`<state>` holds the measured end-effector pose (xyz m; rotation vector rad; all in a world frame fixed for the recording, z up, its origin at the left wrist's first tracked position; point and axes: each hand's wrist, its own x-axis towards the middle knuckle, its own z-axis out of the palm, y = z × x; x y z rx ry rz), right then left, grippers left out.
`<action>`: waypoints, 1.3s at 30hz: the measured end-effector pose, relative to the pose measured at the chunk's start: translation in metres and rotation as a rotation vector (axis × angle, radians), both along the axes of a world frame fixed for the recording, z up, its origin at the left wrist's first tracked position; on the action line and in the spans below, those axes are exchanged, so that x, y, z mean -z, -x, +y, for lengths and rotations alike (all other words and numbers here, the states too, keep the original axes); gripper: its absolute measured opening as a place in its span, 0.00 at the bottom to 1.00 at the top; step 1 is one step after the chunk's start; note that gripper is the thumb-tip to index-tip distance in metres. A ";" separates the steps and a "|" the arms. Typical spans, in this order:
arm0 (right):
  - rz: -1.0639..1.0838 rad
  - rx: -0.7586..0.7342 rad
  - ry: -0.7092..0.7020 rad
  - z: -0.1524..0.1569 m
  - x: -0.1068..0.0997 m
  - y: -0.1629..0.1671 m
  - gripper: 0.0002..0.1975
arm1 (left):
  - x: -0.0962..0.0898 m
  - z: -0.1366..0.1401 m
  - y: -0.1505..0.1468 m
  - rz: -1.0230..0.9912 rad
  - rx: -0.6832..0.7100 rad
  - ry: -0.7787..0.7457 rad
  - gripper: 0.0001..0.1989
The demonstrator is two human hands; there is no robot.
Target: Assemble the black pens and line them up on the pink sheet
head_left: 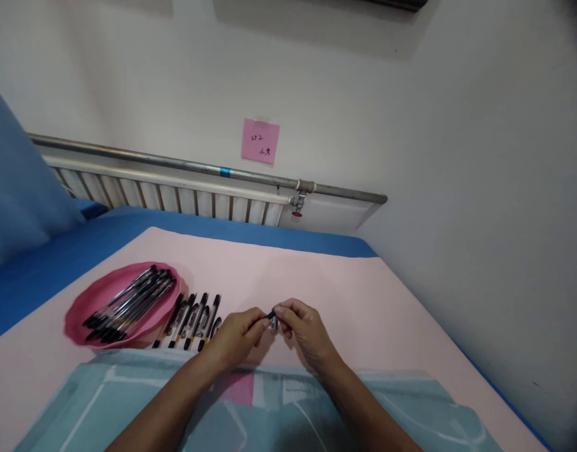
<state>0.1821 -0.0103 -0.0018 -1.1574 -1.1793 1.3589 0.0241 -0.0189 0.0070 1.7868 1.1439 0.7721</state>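
Observation:
My left hand [238,336] and my right hand [307,328] meet over the mat, fingers pinched. Between their fingertips is a small black piece [270,315] that looks like a pen cap, with a greyish bit [274,324] showing just under it. Much of it is hidden by the fingers. Left of my left hand, several black-ended clear pens [191,326] lie slanted in a row, with short dark pieces between them. Further left, a pink basket [179,276] with a wavy rim holds a pile of similar pens [137,304].
A pale pink mat [354,301] covers the blue tabletop [269,235]. Light blue patterned cloth [279,402] lies under my forearms. Behind stand a white radiator [184,198], a metal pipe [166,162] and a wall with a pink note [260,141]. Blue fabric [24,194] hangs at left.

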 end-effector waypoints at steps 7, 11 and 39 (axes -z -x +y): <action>0.079 -0.115 0.003 -0.003 -0.003 -0.002 0.12 | -0.004 -0.003 0.001 -0.262 0.045 0.413 0.14; 0.106 -0.209 -0.004 -0.007 -0.009 -0.002 0.12 | -0.008 -0.006 0.005 -0.403 0.143 0.612 0.18; 0.088 -0.018 0.072 -0.003 -0.002 0.008 0.11 | -0.002 -0.004 -0.004 0.225 0.008 -0.121 0.13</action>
